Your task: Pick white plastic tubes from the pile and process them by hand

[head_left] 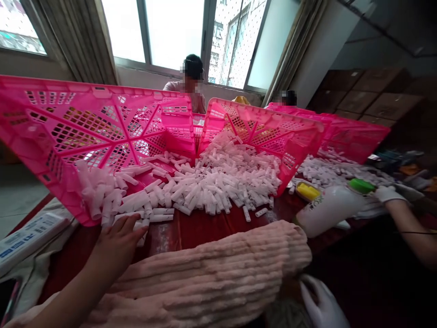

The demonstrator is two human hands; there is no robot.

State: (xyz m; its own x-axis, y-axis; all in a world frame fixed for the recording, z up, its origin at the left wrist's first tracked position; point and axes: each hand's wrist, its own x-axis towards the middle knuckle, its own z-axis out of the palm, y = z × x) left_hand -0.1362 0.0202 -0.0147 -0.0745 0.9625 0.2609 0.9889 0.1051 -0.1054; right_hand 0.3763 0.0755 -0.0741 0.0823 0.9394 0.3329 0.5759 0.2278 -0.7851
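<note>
Pale-pink ribbed plush fabric (205,273) lies nearest, while, before the bright-pink latticed plastic basket (101,92), the bare left hand (121,238), its grip too hidden to tell whether it pinches, rests over white cylindrical tubes (161,218), those beside its thumb lying crosswise to its fingers.

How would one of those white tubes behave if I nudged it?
The white tubes by the left hand would probably roll, being round and loosely piled. They may be light for their size, since some ends look open. They seem fairly stiff, staying straight though jumbled together.
</note>
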